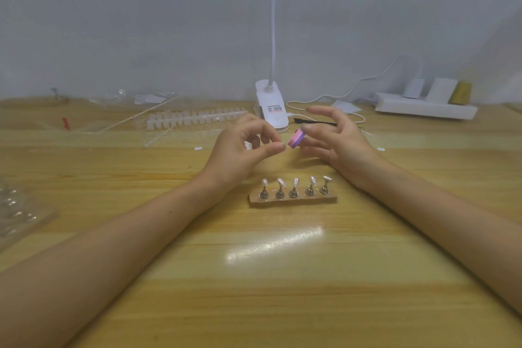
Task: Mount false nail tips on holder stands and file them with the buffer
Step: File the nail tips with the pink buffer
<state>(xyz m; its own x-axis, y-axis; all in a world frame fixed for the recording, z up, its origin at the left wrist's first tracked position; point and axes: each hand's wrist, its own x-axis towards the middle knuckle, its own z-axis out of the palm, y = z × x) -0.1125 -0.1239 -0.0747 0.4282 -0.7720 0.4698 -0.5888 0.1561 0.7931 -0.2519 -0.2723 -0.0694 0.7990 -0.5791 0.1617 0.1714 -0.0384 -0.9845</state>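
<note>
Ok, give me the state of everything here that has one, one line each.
buffer: held in the air by the right hand.
right hand: thumb pinching the buffer, index finger straight.
left hand: fingertips pinched by the buffer's end; contents unclear.
holder stands: five, upright in a row.
nail tips: mounted on four stands; the rightmost stand's top unclear.
power strip: plugs inserted.
lamp: head out of view, on or off unclear.

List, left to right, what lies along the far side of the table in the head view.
small red item → strip of nail tips → white clip lamp → black stick → white power strip → gold object
</note>
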